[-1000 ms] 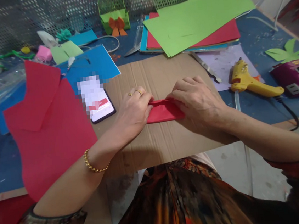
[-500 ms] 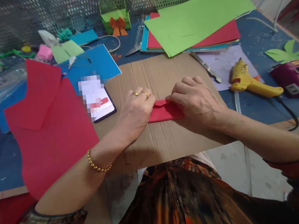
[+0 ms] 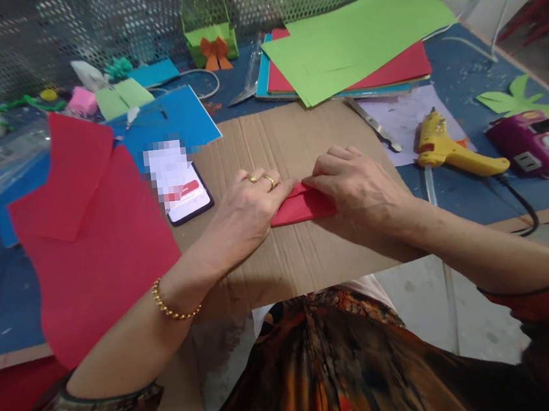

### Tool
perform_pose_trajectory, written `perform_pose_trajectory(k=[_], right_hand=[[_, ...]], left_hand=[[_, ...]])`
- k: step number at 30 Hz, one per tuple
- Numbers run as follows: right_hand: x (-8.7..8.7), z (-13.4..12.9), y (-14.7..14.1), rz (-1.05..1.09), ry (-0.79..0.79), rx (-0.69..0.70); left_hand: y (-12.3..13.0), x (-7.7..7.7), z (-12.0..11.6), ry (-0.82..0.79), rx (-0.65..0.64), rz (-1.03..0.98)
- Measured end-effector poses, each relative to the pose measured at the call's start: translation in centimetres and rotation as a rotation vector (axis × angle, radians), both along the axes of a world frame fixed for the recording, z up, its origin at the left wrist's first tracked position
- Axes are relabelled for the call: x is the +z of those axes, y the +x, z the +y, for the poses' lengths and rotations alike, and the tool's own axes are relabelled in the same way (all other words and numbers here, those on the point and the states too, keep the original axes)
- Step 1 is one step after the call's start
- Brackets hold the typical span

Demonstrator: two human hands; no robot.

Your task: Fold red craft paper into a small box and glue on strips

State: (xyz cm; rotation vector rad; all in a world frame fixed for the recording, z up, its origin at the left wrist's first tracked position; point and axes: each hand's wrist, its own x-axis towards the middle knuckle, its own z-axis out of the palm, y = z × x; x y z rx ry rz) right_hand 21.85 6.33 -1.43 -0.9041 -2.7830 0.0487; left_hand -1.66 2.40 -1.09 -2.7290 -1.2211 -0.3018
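A small folded piece of red craft foam or paper (image 3: 303, 208) lies on the brown cardboard sheet (image 3: 280, 263) in front of me. My left hand (image 3: 252, 208) grips its left end, with curled fingers and the thumb along the top edge. At the right end my right hand (image 3: 353, 181) is closed on the same red piece, thumb and fingers pressed at the upper fold. A narrow crease runs along its far edge between the two thumbs. The undersides of both hands hide the ends of the piece.
Left of the cardboard are a lit phone (image 3: 188, 198) and large red sheets (image 3: 97, 250). Green sheets (image 3: 359, 36) top a stack at the back, near a small green basket (image 3: 211, 42). A metal blade tool (image 3: 377, 126), yellow glue gun (image 3: 455, 147) and purple power box (image 3: 535, 142) sit right.
My left thumb has stretched out to the right along the red piece's upper edge, and its fold looks pressed flatter. My right hand keeps its hold. The view has shifted slightly.
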Motion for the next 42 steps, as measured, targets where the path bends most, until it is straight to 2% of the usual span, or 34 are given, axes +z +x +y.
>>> perform_pose_trajectory(k=[4,7,11,13,17,21,29,33,38,39,42], right_hand=[[0.3,0.5,0.3,-0.032,-0.063,0.028],[1.6,0.4,1.4,0.004,-0.097,0.021],[3.3,-0.7,2.8,0.057,0.106,-0.103],[3.2,-1.4,2.7,-0.035,0.168,-0.093],[1.4,-2.2,1.4,-0.221,0.193,-0.058],[0.4,-2.7,0.9,-0.214,0.251,-0.071],[0.7,-3.1,0.7,-0.261,0.253,-0.06],[0.7,-2.5,1.4,-0.241,0.253,-0.058],[2.1,-2.1,3.0,-0.078,0.43,-0.237],[2.2,-2.2,3.0,-0.073,0.43,-0.208],[1.5,-2.5,2.5,-0.113,0.313,0.036]], left_hand=[[0.2,0.3,-0.4,0.004,-0.002,0.087],[0.3,0.3,-0.5,0.004,0.005,0.085],[0.2,0.2,-0.5,0.054,-0.023,0.133],[0.1,0.1,-0.5,0.071,-0.026,0.136],[0.0,0.1,-0.4,0.08,-0.029,0.145],[0.1,0.2,-0.4,0.081,-0.032,0.151],[0.4,0.1,-0.7,0.119,-0.029,0.204],[0.7,-0.4,-0.9,0.087,-0.007,0.136],[0.7,-0.1,-0.9,0.13,0.005,0.239],[0.7,-0.1,-0.9,0.136,0.01,0.256],[0.8,0.0,-1.0,0.158,0.01,0.273]])
